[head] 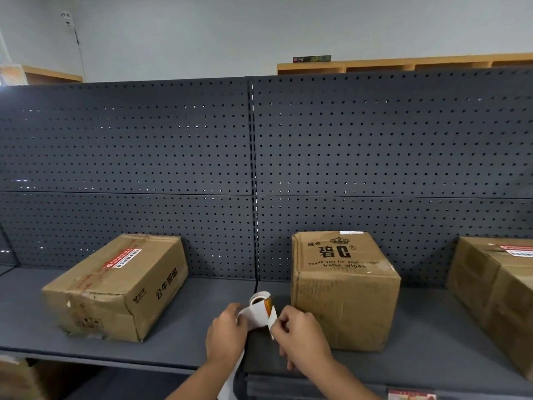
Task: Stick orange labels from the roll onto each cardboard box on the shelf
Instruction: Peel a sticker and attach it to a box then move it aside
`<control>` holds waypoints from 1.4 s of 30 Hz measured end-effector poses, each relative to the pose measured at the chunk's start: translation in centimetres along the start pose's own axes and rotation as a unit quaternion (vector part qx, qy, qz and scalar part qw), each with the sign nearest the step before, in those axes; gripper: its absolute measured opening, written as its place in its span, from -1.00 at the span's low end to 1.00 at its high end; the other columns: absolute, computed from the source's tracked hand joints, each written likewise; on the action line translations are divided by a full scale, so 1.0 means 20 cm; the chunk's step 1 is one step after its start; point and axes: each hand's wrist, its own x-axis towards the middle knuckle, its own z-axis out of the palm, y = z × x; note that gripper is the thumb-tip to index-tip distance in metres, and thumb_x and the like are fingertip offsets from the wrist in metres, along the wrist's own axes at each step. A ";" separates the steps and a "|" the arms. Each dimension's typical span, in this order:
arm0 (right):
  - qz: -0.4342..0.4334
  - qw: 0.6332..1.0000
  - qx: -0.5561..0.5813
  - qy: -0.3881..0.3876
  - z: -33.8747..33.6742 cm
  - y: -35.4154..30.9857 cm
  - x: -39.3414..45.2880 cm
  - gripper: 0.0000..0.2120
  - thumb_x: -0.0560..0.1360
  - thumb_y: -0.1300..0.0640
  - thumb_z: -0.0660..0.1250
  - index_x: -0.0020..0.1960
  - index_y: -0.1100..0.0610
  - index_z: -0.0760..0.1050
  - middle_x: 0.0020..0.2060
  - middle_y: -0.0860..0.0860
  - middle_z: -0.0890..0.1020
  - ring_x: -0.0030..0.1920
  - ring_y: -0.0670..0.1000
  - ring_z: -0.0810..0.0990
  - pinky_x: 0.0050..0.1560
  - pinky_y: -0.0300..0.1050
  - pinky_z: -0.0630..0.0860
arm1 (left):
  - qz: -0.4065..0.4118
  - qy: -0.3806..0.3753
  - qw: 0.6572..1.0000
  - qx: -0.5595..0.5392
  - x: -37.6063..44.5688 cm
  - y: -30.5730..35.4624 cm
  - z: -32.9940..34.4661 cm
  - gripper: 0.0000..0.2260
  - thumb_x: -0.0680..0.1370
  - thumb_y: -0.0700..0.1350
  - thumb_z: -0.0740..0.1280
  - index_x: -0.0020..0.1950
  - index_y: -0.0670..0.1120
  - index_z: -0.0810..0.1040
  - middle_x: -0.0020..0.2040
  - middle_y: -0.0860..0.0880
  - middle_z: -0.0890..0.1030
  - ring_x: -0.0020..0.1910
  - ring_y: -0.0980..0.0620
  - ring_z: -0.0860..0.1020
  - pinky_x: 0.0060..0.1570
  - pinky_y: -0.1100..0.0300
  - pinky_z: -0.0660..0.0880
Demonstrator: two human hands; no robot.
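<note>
Three cardboard boxes stand on the dark grey shelf [178, 336]: a low left box [115, 287] with a red-and-white sticker on top, a taller middle box [343, 293] printed "baby wipes", and a right box [496, 290] cut off by the frame edge. In front of the gap between the left and middle boxes, my left hand [226, 333] grips the label roll [259, 308], white backing with an orange label showing. My right hand [300, 334] pinches the edge of the strip at the roll. A tail of white backing paper [230, 379] hangs down below my left hand.
A dark pegboard back panel [259, 174] rises behind the boxes. Wooden shelving [403, 64] shows above it at the far wall. A lower shelf edge with a red price tag [411, 395] sits at the bottom right.
</note>
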 end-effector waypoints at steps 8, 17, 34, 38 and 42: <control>-0.023 0.998 0.055 0.036 -0.21 -0.04 -0.07 -0.84 0.55 0.09 0.29 -0.19 0.10 0.45 -0.45 0.08 0.67 -0.61 0.08 0.56 -0.56 -0.02 0.48 | 0.047 0.012 0.999 0.004 -0.08 0.01 -0.03 -0.52 0.61 -0.09 0.32 0.54 0.02 0.40 0.37 0.04 0.60 0.33 -0.05 0.54 0.34 0.00 0.47; -0.132 0.981 -0.002 0.140 -0.26 -0.06 -0.09 -0.85 0.58 0.04 0.37 -0.16 -0.02 0.49 -0.42 -0.04 0.61 -0.45 -0.07 0.59 -0.47 -0.18 0.50 | 0.080 -0.006 0.935 -0.346 -0.28 0.45 -0.15 -0.90 0.66 -0.02 0.33 -0.03 0.03 0.55 -0.16 0.01 0.65 -0.15 0.07 0.60 -0.12 0.09 0.55; -0.089 0.964 0.237 0.079 -0.34 -0.04 -0.24 -0.97 0.62 0.08 0.37 0.05 -0.01 0.59 -0.17 0.01 0.67 -0.36 0.06 0.62 -0.37 0.06 0.58 | -0.003 -0.061 0.847 -0.528 -0.40 0.53 -0.22 -0.95 0.60 -0.20 0.41 -0.06 -0.11 0.61 -0.01 -0.29 0.67 -0.05 -0.12 0.64 0.13 -0.25 0.59; -0.068 0.935 0.349 0.002 -0.43 -0.05 -0.26 -0.90 0.61 0.12 0.40 0.04 0.15 0.63 -0.16 0.19 0.68 -0.35 0.14 0.56 -0.44 -0.11 0.46 | 0.036 -0.074 0.853 -0.516 -0.45 0.60 -0.23 -0.95 0.60 -0.18 0.43 -0.02 -0.17 0.62 -0.05 -0.25 0.68 -0.12 -0.03 0.61 -0.05 -0.04 0.58; -0.060 0.940 0.335 0.037 -0.49 -0.04 -0.30 -0.91 0.59 0.16 0.42 0.04 0.18 0.66 -0.17 0.15 0.71 -0.35 0.09 0.58 -0.43 -0.13 0.47 | 0.073 -0.067 0.875 -0.475 -0.47 0.63 -0.22 -0.93 0.59 -0.12 0.46 -0.02 -0.11 0.66 -0.15 -0.04 0.71 -0.21 0.11 0.62 -0.21 0.16 0.58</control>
